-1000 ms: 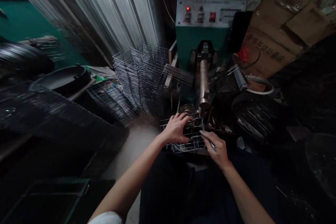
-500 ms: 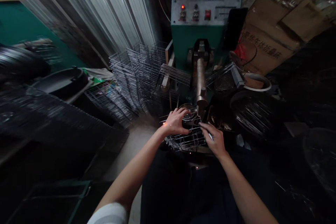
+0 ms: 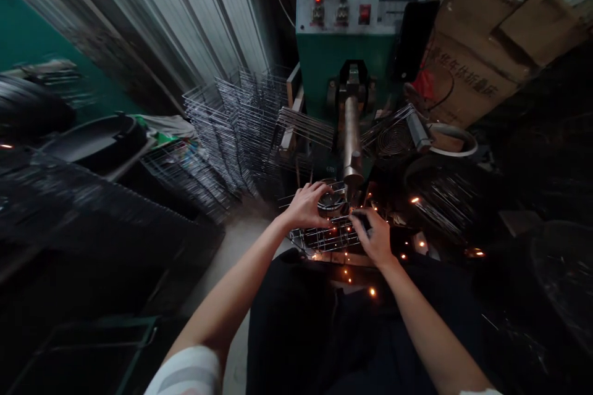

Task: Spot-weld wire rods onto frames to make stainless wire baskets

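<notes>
My left hand point(image 3: 309, 205) is closed on a wire rack point(image 3: 319, 238), thumb and fingers curved round its upper left part. Close beside the electrode tip, my right hand point(image 3: 374, 236) is pinched at the rack's right side; what its fingers hold is dark and too small to name. The metal arm point(image 3: 352, 142) of a green machine point(image 3: 319, 62) reaches down between my hands. Orange sparks point(image 3: 372, 292) scatter below and to the right of the contact point.
Stacked wire grids point(image 3: 241, 129) stand left of the machine. A black pan point(image 3: 97, 141) lies farther left. At the right are a dark container of thin rods point(image 3: 440, 200), a white-rimmed bowl point(image 3: 467, 147) and cardboard boxes point(image 3: 463, 83). A phone point(image 3: 416, 40) is at the panel.
Many bright sparks now fly out around the contact point. The machine and surroundings have shifted slightly up and left in view. Both hands remain at the rack.
</notes>
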Tool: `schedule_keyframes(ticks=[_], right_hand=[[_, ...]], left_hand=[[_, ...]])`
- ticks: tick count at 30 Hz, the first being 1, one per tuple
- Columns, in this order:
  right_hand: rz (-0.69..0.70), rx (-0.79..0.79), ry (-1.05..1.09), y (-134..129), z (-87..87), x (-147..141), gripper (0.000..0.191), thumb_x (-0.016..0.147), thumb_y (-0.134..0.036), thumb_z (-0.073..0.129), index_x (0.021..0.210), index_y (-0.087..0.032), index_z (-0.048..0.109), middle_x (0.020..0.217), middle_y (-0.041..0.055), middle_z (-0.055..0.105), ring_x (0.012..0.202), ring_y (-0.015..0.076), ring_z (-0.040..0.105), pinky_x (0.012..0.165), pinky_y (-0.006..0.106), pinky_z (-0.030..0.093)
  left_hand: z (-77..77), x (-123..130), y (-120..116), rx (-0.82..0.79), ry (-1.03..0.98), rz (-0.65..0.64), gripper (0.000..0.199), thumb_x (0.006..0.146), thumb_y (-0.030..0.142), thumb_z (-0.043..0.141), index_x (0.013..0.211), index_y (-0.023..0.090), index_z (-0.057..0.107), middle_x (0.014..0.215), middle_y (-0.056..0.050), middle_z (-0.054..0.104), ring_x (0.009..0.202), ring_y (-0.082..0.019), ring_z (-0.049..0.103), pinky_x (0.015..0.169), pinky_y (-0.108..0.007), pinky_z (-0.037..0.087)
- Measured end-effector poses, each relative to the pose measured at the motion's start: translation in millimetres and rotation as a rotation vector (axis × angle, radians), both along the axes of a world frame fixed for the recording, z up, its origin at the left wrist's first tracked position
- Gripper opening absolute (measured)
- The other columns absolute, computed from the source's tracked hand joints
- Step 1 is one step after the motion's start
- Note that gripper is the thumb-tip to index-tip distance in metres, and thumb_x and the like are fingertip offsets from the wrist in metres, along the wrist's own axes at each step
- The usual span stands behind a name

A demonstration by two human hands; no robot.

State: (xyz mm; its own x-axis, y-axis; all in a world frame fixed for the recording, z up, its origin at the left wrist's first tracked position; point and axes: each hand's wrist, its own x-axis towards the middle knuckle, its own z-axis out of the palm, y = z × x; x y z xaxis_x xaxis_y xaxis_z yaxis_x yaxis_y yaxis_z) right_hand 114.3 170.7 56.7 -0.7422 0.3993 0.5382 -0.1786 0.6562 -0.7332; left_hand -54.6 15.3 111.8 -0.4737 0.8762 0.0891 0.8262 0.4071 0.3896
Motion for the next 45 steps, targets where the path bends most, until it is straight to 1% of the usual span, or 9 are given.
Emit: schedule_keyframes(ticks=[5, 12, 18, 22, 26, 32, 35, 40, 45], right_hand=[[0.039, 0.005, 0.000, 6.4, 2.8, 1.4, 0.012, 0.097, -0.032, 0.061, 0.095, -0.022, 0.067, 0.087, 0.0028, 0.069, 0.079, 0.0184, 0.066, 0.076, 0.030, 0.051], [0.055, 0.037, 0.014, 10.9, 6.4, -0.8, 0.016, 0.096, -0.035, 0.062, 0.092, -0.021, 0.067, 0.082, 0.0034, 0.068, 0.073, 0.0181, 0.064, 0.071, 0.030, 0.050], [0.045, 0.000, -0.005, 6.8, -0.1, 5.0, 0.019, 0.096, -0.037, 0.061, 0.091, -0.021, 0.067, 0.081, 0.0036, 0.068, 0.073, 0.0184, 0.064, 0.070, 0.030, 0.050], [0.025, -0.024, 0.001, 5.4, -4.3, 3.9, 0.017, 0.096, -0.036, 0.062, 0.092, -0.021, 0.068, 0.081, 0.0032, 0.068, 0.073, 0.0183, 0.064, 0.070, 0.030, 0.049], [0.027, -0.017, 0.036, 4.3, -2.7, -0.2, 0.016, 0.096, -0.035, 0.063, 0.090, -0.021, 0.068, 0.078, 0.0022, 0.067, 0.069, 0.0175, 0.063, 0.067, 0.029, 0.048], [-0.001, -0.049, 0.025, 5.0, -2.2, -3.9, 0.019, 0.095, -0.037, 0.063, 0.088, -0.020, 0.067, 0.077, 0.0018, 0.066, 0.068, 0.0173, 0.061, 0.067, 0.028, 0.047], [-0.022, -0.076, -0.012, 9.6, -5.3, -7.4, 0.018, 0.094, -0.038, 0.065, 0.089, -0.020, 0.066, 0.074, -0.0002, 0.064, 0.066, 0.0160, 0.058, 0.066, 0.027, 0.045], [0.016, -0.168, -0.003, 16.9, -13.6, -14.5, 0.013, 0.092, -0.034, 0.064, 0.095, -0.021, 0.066, 0.083, 0.0008, 0.068, 0.076, 0.0176, 0.062, 0.071, 0.028, 0.046], [-0.007, -0.219, 0.021, 17.6, -18.2, -19.7, 0.013, 0.091, -0.034, 0.064, 0.093, -0.020, 0.066, 0.082, 0.0003, 0.067, 0.075, 0.0171, 0.060, 0.071, 0.028, 0.045]], left_hand=[[-6.6, 2.3, -1.8, 0.028, -0.020, 0.030, 0.078, 0.055, 0.044, 0.083, 0.125, 0.025, 0.053, 0.135, -0.009, 0.054, 0.114, -0.034, 0.053, 0.093, -0.046, 0.044], [-16.7, -6.7, -1.9, 0.095, -0.122, -0.040, 0.076, 0.058, 0.045, 0.082, 0.125, 0.025, 0.053, 0.135, -0.008, 0.055, 0.121, -0.032, 0.052, 0.103, -0.046, 0.042], [-6.3, -3.2, -1.6, 0.011, -0.022, -0.042, 0.080, 0.054, 0.041, 0.082, 0.127, 0.026, 0.053, 0.142, -0.009, 0.051, 0.124, -0.036, 0.050, 0.106, -0.050, 0.037], [-1.3, -4.2, -0.3, -0.005, -0.008, -0.046, 0.080, 0.054, 0.041, 0.082, 0.127, 0.026, 0.053, 0.141, -0.009, 0.051, 0.123, -0.036, 0.051, 0.104, -0.049, 0.038], [0.8, -8.5, 0.2, -0.013, 0.002, -0.061, 0.079, 0.054, 0.041, 0.083, 0.125, 0.025, 0.053, 0.139, -0.009, 0.053, 0.121, -0.036, 0.052, 0.104, -0.049, 0.039], [6.2, -13.9, 4.3, -0.040, 0.021, -0.040, 0.084, 0.053, 0.045, 0.083, 0.126, 0.024, 0.047, 0.124, -0.009, 0.059, 0.112, -0.034, 0.055, 0.096, -0.047, 0.044], [8.7, -18.5, 9.3, -0.052, 0.029, -0.029, 0.081, 0.053, 0.047, 0.083, 0.122, 0.023, 0.048, 0.118, -0.008, 0.061, 0.109, -0.034, 0.056, 0.092, -0.045, 0.045], [8.7, -25.7, 14.5, -0.046, 0.052, -0.033, 0.081, 0.054, 0.050, 0.083, 0.120, 0.021, 0.048, 0.119, -0.010, 0.060, 0.110, -0.035, 0.056, 0.093, -0.045, 0.045], [3.6, -29.3, 16.5, -0.051, 0.053, -0.024, 0.083, 0.055, 0.054, 0.081, 0.123, 0.020, 0.048, 0.123, -0.012, 0.059, 0.116, -0.038, 0.054, 0.097, -0.048, 0.043]])
